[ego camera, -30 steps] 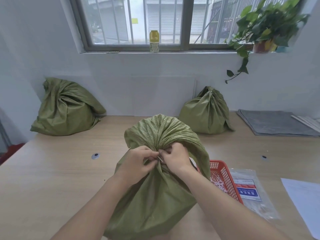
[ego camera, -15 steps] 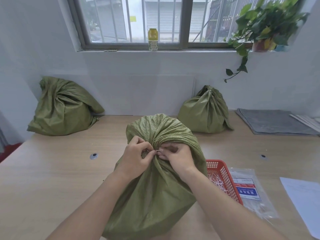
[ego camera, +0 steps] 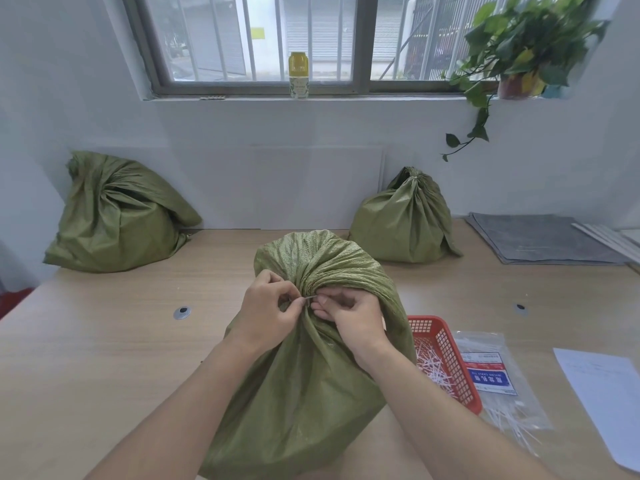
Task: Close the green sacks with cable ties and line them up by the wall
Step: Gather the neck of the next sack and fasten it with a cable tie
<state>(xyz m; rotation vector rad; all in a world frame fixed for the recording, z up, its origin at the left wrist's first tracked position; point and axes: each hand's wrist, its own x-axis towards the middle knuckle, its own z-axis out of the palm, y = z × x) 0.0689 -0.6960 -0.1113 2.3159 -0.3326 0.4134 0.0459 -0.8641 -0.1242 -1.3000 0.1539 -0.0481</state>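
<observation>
A green sack stands on the wooden table right in front of me, its mouth gathered into a bunch that flops toward the wall. My left hand and my right hand meet at the gathered neck, each pinching an end of a thin cable tie between them. The tie's loop around the neck is hidden. A second green sack with a tied neck stands upright at the wall to the right. A third green sack slumps against the wall at the far left.
A red basket of white cable ties sits right of the near sack, beside a plastic bag of ties. A white paper lies at the right edge, grey mats at the back right. A bottle and plant stand on the windowsill.
Both hands stay at the sack's neck. They have shifted slightly upward and the fingers have regripped the tie; the sack has not moved.
</observation>
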